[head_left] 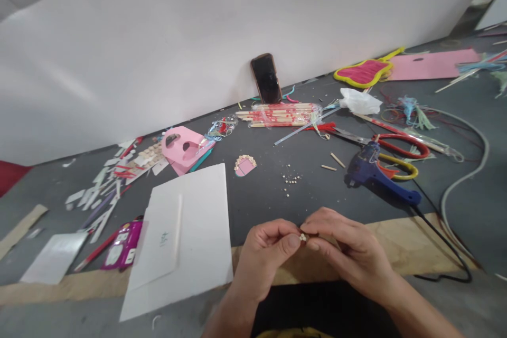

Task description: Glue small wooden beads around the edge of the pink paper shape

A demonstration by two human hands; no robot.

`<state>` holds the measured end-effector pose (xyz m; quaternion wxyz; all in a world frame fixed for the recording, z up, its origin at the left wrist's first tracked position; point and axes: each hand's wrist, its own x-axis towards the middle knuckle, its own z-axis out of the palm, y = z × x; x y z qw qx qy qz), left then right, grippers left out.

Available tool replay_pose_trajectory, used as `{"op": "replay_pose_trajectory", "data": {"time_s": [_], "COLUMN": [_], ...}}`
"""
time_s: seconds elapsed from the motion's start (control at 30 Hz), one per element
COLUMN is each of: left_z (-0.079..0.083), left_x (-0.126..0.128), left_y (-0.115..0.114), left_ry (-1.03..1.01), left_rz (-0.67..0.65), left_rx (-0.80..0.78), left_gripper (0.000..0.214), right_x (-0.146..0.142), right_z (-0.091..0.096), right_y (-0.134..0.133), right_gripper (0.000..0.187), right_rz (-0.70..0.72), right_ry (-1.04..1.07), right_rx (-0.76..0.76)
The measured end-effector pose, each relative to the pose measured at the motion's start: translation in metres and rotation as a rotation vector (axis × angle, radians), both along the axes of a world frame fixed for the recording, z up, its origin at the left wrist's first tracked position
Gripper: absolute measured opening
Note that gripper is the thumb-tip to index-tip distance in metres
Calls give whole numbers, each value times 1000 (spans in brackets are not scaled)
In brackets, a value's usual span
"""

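My left hand (265,253) and my right hand (348,251) meet low in the middle of the view, both with fingers pinched together. Between the fingertips sit a few tiny pale beads (303,237), which both hands pinch. Further out on the dark grey surface lies a loose scatter of the same small beads (291,179). Beyond that rests a small pink arch-shaped piece edged with beads (245,165).
A blue glue gun (376,169) with a black cord lies right, beside red-and-yellow scissors (396,150). White paper sheets (186,232) lie left. A pink card cut-out (184,149), a stick bundle (281,114), paper scraps (106,185) and a leaning phone (266,78) stand further back.
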<state>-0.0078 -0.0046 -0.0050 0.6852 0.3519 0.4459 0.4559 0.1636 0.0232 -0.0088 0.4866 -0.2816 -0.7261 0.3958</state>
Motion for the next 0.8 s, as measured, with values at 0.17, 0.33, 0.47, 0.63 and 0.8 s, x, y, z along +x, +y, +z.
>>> {"op": "replay_pose_trajectory", "data": {"time_s": [0.17, 0.33, 0.47, 0.63, 0.8], "left_z": [2, 5, 4, 3, 3], "left_x": [-2, -3, -2, -2, -1], "left_y": [0, 1, 1, 2, 2], "left_ry": [50, 130, 156, 120, 74], "left_rz": [-3, -24, -24, -26, -24], "left_rx": [-7, 26, 45, 47, 23], "left_gripper": [16, 19, 19, 19, 18], "right_x": [0, 0, 0, -1, -3], "right_z": [2, 5, 4, 3, 4], "right_y": [2, 1, 0, -1, -1], "right_gripper": [19, 14, 14, 14, 13], "right_rz": [0, 20, 11, 8, 3], "right_ry": [-28, -88, -79, -38, -15], "right_rx": [5, -4, 1, -21, -48]}}
